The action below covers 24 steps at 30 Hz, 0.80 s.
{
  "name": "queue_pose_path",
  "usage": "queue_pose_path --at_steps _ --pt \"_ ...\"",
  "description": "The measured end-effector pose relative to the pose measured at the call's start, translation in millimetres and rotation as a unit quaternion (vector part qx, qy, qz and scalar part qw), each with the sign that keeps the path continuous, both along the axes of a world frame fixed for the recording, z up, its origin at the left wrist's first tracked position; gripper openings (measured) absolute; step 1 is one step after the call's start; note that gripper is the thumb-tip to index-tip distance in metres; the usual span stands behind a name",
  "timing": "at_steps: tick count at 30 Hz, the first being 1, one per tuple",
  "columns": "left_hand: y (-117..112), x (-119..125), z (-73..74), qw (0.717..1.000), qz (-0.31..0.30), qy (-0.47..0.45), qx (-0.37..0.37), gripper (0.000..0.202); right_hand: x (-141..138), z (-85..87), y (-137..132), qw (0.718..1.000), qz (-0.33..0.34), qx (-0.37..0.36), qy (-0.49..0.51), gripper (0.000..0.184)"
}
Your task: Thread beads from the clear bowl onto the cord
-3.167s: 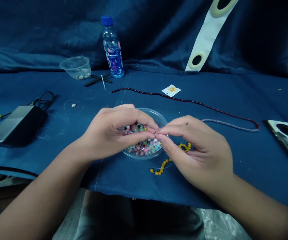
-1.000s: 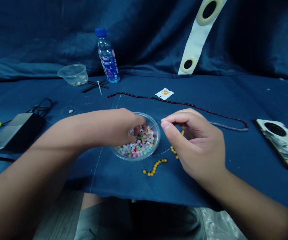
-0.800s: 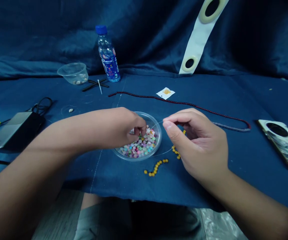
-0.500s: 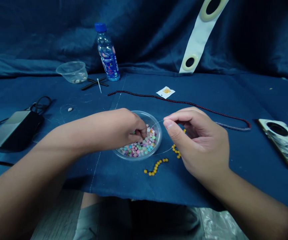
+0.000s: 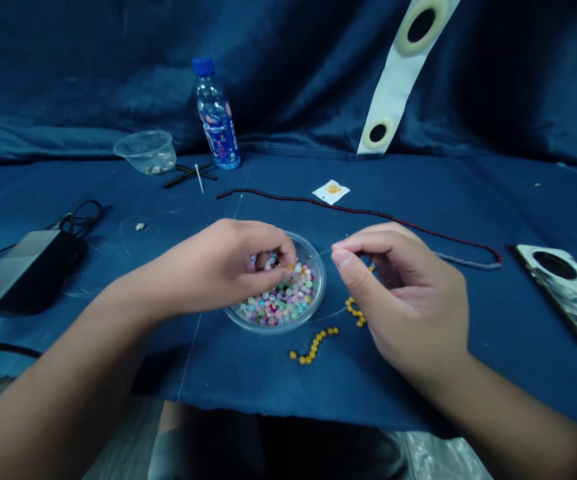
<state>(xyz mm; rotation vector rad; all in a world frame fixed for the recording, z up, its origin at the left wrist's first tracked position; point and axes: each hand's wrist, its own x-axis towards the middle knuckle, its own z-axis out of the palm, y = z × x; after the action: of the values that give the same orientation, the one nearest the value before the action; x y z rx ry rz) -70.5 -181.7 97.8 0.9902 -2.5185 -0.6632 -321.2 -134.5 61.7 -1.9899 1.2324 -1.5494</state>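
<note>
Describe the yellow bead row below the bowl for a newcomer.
On the blue cloth, find the clear bowl of mixed beads. Below its rim lies a short wavy row of yellow beads, apart from the yellow cluster by the right hand.

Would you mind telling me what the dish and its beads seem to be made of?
The dish looks like clear plastic, glossy and see-through at the rim. The beads look like polished glass or plastic, with bright highlights; which is unclear.
</note>
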Motion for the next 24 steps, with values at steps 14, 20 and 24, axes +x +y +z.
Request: queue_pose_path --at_steps 14,20,24 --pt "12 -3 -19.3 0.980 -0.012 0.191 -0.056 0.008 -1 -3.8 4 0.986 0.001 -0.155 0.057 0.025" --pt "12 -3 -21.1 0.980 -0.015 0.187 -0.072 0.008 -3 -5.8 4 0.983 0.015 -0.164 0.081 0.025" --pt "12 -3 -21.1 0.980 -0.021 0.182 -0.083 0.008 -2 -5.8 4 0.980 0.009 -0.174 0.091 0.024"
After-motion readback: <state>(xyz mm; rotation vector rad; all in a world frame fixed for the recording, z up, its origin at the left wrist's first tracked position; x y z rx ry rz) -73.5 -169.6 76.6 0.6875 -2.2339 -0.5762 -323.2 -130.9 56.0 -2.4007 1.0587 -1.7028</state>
